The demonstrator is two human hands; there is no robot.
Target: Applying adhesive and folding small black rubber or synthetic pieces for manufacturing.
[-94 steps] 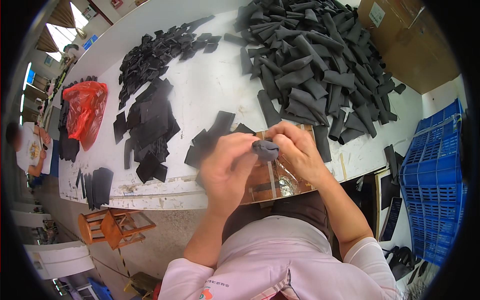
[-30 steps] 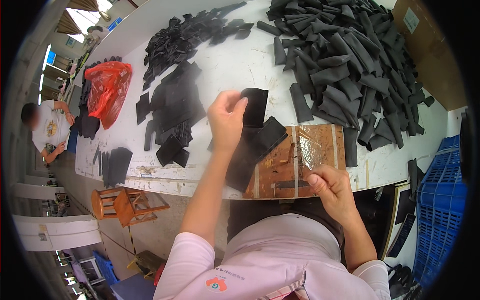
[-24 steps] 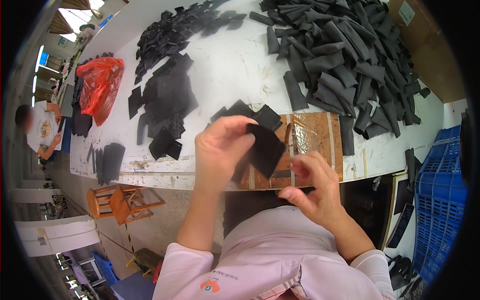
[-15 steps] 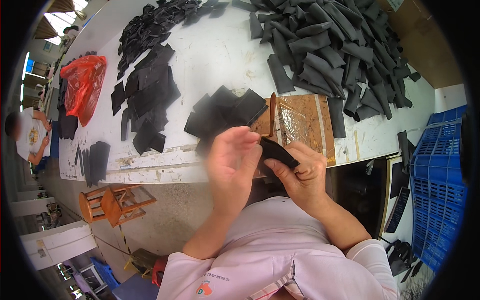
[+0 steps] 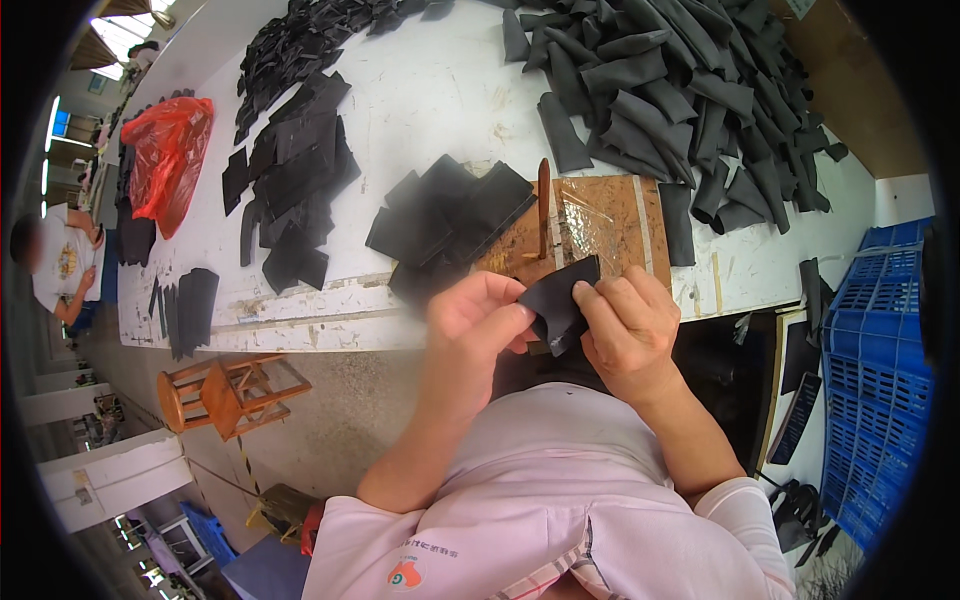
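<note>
Head view: the left hand (image 5: 470,322) and right hand (image 5: 638,335) each have fingers pinching one curved, thin black piece (image 5: 556,298) near the scuffed brown board (image 5: 622,222). It looks partway worked; stacked flat rectangles (image 5: 440,212) seem left, while soft-looking grey tubes (image 5: 640,112), heaped farther across the white worktop (image 5: 430,105), look finished.

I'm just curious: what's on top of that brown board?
A slim brown stick, pale strips and, at left, dark flat pieces. The left hand, right hand and held dark piece hide some of the brown board.
</note>
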